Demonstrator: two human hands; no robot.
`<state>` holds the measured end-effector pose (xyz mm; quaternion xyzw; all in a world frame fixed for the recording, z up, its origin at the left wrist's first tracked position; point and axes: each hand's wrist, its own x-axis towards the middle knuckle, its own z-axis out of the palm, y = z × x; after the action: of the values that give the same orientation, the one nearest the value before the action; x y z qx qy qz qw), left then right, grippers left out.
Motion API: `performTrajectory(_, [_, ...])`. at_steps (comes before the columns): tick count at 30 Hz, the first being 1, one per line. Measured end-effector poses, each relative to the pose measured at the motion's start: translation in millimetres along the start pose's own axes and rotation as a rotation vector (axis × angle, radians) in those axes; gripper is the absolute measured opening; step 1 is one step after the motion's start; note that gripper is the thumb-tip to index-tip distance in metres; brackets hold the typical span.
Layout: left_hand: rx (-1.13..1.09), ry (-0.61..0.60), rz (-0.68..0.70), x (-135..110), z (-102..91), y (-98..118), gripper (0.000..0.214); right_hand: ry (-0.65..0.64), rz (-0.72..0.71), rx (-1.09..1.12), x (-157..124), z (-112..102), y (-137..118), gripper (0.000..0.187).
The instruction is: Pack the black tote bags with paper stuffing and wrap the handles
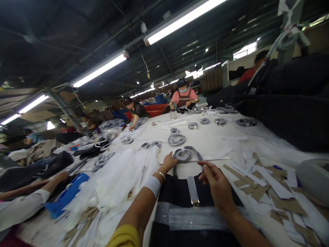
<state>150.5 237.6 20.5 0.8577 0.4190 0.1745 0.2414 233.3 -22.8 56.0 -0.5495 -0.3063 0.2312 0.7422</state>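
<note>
A black bag [180, 195] partly wrapped in clear plastic lies on the white table [221, 140] right in front of me. My left hand [169, 162], with a bracelet and a white wristband, reaches past the bag's far edge, fingers curled on a coiled grey strap [183, 154]. My right hand [215, 181] rests on the bag's upper right corner, fingers bent and pressed together near the strap's end; what they pinch I cannot make out.
Several coiled grey straps [176, 139] dot the table. Clear plastic bags [120, 175] pile at left, paper strips [267, 181] at right. A neighbour's arm [33, 192] and blue tool [69, 193] lie far left. Dark bags [290, 103] stack at right; other workers sit across.
</note>
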Motion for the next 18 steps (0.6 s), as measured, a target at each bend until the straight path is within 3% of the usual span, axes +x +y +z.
performTrajectory(4, [-0.047, -0.055, -0.083, 14, 4.1, 1, 0.035, -0.008, 0.009, -0.01, 1, -1, 3, 0.047])
performTrajectory(18, [-0.412, -0.29, -0.157, 48, 12.2, 18, 0.033, -0.018, 0.076, -0.005, 5, 2, 7, 0.049])
